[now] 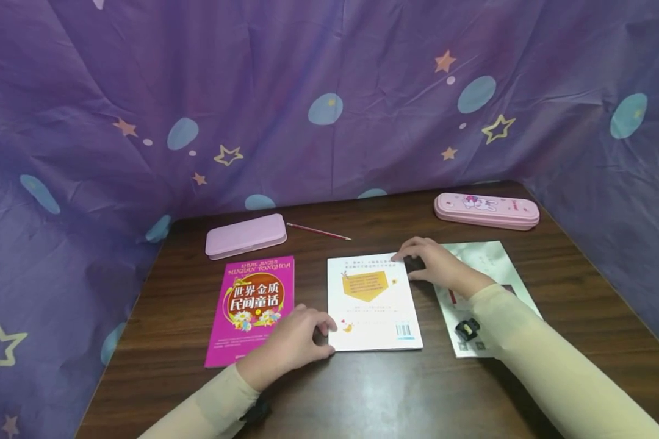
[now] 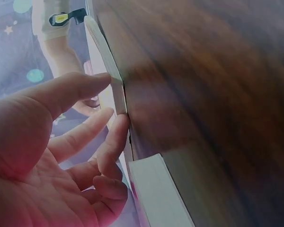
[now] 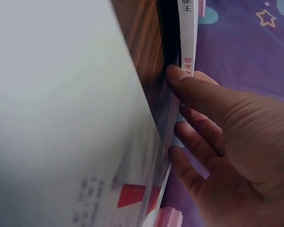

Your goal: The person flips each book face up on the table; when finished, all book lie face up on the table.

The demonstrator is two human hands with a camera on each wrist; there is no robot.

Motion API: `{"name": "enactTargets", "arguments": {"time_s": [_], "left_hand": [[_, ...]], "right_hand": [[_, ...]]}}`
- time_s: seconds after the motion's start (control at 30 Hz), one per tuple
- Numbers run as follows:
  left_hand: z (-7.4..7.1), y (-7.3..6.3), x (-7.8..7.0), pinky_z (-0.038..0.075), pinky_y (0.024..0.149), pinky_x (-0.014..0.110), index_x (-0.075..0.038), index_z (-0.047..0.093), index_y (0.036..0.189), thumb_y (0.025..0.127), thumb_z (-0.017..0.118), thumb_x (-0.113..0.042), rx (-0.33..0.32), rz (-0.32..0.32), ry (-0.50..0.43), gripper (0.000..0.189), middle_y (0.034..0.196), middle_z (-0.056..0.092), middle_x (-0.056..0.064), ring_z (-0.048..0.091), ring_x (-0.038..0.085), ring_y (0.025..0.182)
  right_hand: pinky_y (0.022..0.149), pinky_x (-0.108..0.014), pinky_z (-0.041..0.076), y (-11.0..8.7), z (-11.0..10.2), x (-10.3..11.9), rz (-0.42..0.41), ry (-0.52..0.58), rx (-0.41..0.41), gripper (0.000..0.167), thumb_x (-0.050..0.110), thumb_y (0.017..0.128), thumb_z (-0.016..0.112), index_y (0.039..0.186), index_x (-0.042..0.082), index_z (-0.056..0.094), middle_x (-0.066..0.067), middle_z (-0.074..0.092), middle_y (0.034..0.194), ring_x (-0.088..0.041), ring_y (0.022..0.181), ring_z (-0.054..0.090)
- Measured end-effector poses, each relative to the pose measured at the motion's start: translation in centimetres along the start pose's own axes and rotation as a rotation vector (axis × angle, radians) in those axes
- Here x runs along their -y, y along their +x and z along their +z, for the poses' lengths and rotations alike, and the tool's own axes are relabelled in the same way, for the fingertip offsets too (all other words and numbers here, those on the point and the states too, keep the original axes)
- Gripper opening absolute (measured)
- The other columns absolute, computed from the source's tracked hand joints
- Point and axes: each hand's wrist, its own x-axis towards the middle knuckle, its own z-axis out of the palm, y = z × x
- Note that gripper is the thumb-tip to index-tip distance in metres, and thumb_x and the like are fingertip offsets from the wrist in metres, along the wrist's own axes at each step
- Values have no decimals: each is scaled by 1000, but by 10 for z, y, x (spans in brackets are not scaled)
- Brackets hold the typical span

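A white book [image 1: 370,332] with a yellow panel and a barcode lies on the table between my hands. My left hand [image 1: 296,341] holds its lower left corner, the thumb and fingertips against the edges. In the left wrist view the thumb meets the page edges of the book [image 2: 104,54]. At the upper right corner my right hand [image 1: 442,265] grips the same book; the right wrist view shows the thumb on its spine [image 3: 187,38]. The right forearm passes over a pale green book [image 1: 475,259]. Beside the left hand lies a magenta storybook [image 1: 222,311], partly covered by it.
A plain pink pencil case [image 1: 246,235] stands at the back left, with a red pencil [image 1: 318,231] to its right. Another pink case [image 1: 486,211], printed with a rabbit, is at the back right. A purple patterned cloth [image 1: 285,91] hangs behind the wooden table [image 1: 159,305].
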Motion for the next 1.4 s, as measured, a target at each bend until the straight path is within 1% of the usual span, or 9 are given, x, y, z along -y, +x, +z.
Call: {"name": "enactTargets", "arguments": {"time_s": [0.23,0.4,0.63,0.73,0.87,1.07,1.2,1.3,1.4], "left_hand": [[6,-2,-4,44,74,23,-20,71,102,67,95,-35,-3,-37,62,45,88,64,-10,51,8,87],[9,-2,-4,44,73,23,-20,68,102,65,96,-37,-48,-54,77,49,87,62,-9,51,9,87],[7,-2,-3,44,70,24,-19,66,103,66,96,-37,-81,-72,110,50,88,61,-8,52,11,88],[5,-4,-2,46,71,25,-19,69,103,68,94,-33,-109,-63,115,45,90,65,-6,54,12,89],[3,-8,0,49,71,27,-19,73,99,68,91,-30,-180,-34,134,38,92,71,-5,58,13,88],[-3,-13,4,52,73,29,-22,76,97,72,88,-30,-230,-68,110,29,97,76,-5,62,13,89],[-6,-16,6,54,77,32,-21,77,95,73,86,-25,-283,-70,75,25,98,77,-4,65,14,91],[-8,-18,8,55,77,32,-22,77,92,71,86,-22,-344,-47,64,23,96,74,-5,66,14,90],[-9,-19,9,52,71,26,-22,77,89,70,86,-21,-396,-18,57,21,92,72,-6,63,11,82]], "right_hand": [[111,-60,42,-3,-3,0,4,44,20,44,5,84,83,126,15,73,-13,61,135,-39,128,55],[110,-60,43,-5,-6,-1,19,93,50,43,7,87,81,128,16,72,-14,60,137,-38,128,55],[106,-60,45,-8,-11,-5,-7,169,51,40,12,90,79,129,15,72,-16,59,136,-37,124,59],[101,-56,48,-8,-11,-6,-17,186,39,39,15,91,80,129,15,72,-15,61,135,-34,120,60],[92,-48,49,-9,-10,-9,-49,199,-13,39,18,90,81,127,14,72,-13,63,131,-29,112,60],[102,-52,49,-10,-10,-9,-133,257,-134,39,19,88,82,125,14,73,-10,64,132,-29,122,60],[95,-38,53,-10,-13,-6,-171,310,-217,34,17,87,83,120,17,75,-5,68,129,-18,118,62],[87,-27,52,-10,-15,-5,-174,343,-265,27,12,87,83,113,18,77,-3,70,123,-8,110,62],[84,-25,52,-9,-15,-4,-165,368,-302,24,8,87,81,108,18,77,-2,71,119,-2,106,60]]}}
